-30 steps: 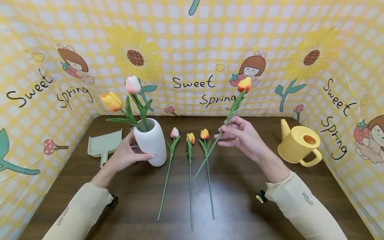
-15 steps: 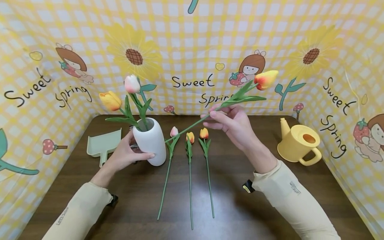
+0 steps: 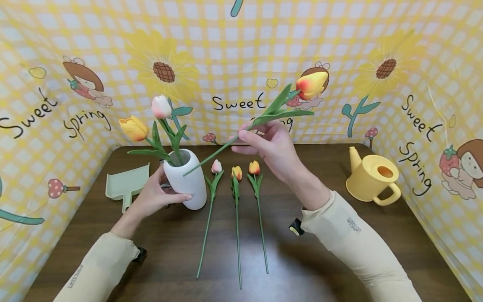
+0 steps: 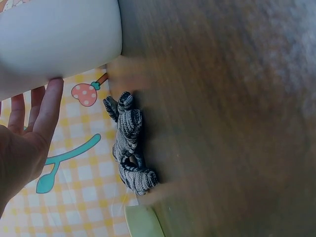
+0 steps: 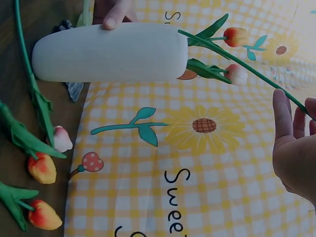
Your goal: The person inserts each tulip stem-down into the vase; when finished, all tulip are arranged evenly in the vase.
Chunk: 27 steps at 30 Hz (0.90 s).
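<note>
My left hand (image 3: pixel 154 195) grips a white vase (image 3: pixel 192 191) round its side, thumb across the front. The vase leans slightly and holds a yellow tulip (image 3: pixel 134 128) and a pink-and-white tulip (image 3: pixel 161 107). Above the table, my right hand (image 3: pixel 277 153) pinches the stem of a yellow-and-red tulip (image 3: pixel 311 86), its bloom up to the right. The stem's lower end overlaps the vase just below the rim in the head view; the right wrist view shows the stem tip (image 5: pixel 181 32) at the rim.
A pink tulip (image 3: pixel 216 166) and two orange-yellow tulips (image 3: pixel 236 173) lie in a row on the brown table (image 3: pixel 302 268). At right stands a yellow watering can (image 3: pixel 371 178). A pale green dustpan (image 3: pixel 126 182) and a black-and-white knitted item (image 4: pixel 129 143) are behind the left hand.
My right hand has moved left and slightly up, tilting the tulip so its stem end swings from over the lying tulips to the vase. The left hand keeps holding the vase.
</note>
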Tool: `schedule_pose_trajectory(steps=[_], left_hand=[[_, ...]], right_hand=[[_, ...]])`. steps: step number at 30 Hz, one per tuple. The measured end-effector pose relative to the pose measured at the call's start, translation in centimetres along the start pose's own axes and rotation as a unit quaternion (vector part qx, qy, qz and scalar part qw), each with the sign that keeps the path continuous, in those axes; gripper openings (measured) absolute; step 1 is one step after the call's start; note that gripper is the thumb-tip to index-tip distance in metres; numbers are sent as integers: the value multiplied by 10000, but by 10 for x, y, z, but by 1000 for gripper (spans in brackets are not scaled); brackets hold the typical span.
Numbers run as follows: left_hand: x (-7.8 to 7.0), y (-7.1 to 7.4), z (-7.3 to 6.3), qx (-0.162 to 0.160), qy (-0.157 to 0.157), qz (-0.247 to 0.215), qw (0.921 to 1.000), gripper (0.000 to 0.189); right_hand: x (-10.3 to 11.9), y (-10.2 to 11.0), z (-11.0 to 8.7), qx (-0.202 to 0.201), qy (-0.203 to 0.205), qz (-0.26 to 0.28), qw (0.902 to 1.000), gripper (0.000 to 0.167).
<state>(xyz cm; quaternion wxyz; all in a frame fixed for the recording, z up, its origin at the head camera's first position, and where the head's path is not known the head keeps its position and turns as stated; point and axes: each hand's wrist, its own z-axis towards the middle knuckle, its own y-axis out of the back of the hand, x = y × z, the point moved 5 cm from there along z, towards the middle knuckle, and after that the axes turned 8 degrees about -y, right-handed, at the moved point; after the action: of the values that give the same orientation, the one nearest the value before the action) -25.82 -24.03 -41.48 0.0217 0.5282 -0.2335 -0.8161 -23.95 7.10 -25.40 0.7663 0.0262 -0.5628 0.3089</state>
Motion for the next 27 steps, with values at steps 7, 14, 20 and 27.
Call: schedule_pose_trajectory(steps=[7, 14, 20, 27], left_hand=[[-1, 0, 1, -30, 58, -21, 10000, 89], [1, 0, 1, -62, 53, -64, 9999, 88], [1, 0, 2, -48, 51, -62, 10000, 89], [1, 0, 1, -33, 97, 7, 9999, 88]], right_hand=[[6, -6, 10, -93, 231, -50, 9997, 7], [2, -13, 21, -65, 347, -119, 9993, 5], [-4, -18, 31, -151, 222, -316, 9991, 11], [-16, -22, 40, -70, -15, -286, 9996, 10]])
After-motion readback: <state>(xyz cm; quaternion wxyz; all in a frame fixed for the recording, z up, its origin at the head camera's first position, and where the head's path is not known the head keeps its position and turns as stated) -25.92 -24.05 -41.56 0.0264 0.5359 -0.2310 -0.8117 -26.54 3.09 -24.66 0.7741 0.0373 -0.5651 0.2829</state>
